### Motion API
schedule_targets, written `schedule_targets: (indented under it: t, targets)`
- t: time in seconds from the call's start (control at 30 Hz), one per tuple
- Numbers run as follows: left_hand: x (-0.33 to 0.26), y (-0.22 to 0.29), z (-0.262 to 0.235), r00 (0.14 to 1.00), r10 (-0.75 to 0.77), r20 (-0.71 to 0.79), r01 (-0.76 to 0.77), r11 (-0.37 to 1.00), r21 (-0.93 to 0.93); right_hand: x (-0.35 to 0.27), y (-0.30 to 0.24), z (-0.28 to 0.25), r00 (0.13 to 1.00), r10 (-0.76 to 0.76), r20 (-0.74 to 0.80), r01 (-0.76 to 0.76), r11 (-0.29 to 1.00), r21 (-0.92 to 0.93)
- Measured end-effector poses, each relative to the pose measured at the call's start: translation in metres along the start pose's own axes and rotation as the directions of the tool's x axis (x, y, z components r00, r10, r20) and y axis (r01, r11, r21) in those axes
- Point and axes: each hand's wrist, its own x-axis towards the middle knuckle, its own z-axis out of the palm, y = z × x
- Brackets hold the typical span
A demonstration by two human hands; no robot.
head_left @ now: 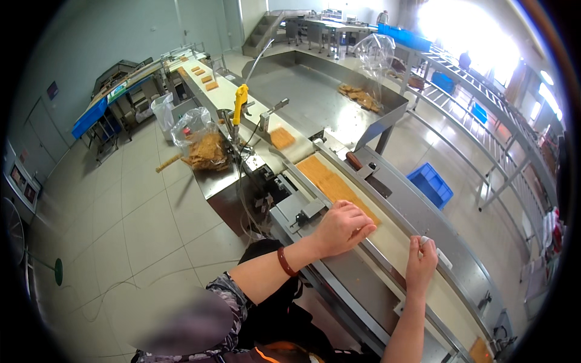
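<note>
My left hand hangs over the near rail of a conveyor belt, fingers curled; whatever is inside them is hidden. Just beyond it, a long row of flat golden-brown slabs lies on the belt, its near end close to my fingers. Over the belt's far rail, my right hand is closed, with a small white piece at its fingertips; its kind is unclear. One separate slab sits farther up the line, and another brown slab lies at the near end of the belt.
Left of the line, a clear bag stands by a heap of brown pieces. A yellow handheld control hangs above the belt. Beyond is a steel tray table with more pieces. A blue crate and a roller rack stand right.
</note>
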Motion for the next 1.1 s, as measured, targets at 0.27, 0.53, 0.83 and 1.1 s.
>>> schedule_targets:
  t: [0.27,0.53,0.83,1.1]
  targets:
    - [0.0013,-0.0013,-0.0002,1.000,0.005,-0.001,-0.005,1.000,0.022,0.0005,-0.0017,-0.0007,0.999,0.041,0.016,-0.041,0.999,0.014]
    - [0.0020,-0.0003,-0.0019,0.999,0.022,-0.026,-0.021,1.000,0.007,0.0000,-0.0063,-0.0024,0.996,0.076,0.035,-0.076,0.997,0.003]
    - [0.0017,-0.0003,-0.0017,1.000,-0.001,-0.005,0.001,1.000,0.016,0.0001,-0.0041,-0.0015,0.997,0.064,0.031,-0.064,0.998,-0.004]
    - [0.0014,-0.0001,-0.0033,1.000,-0.017,0.015,0.017,1.000,0.011,0.0002,-0.0032,-0.0008,0.999,0.044,0.030,-0.044,0.999,-0.002]
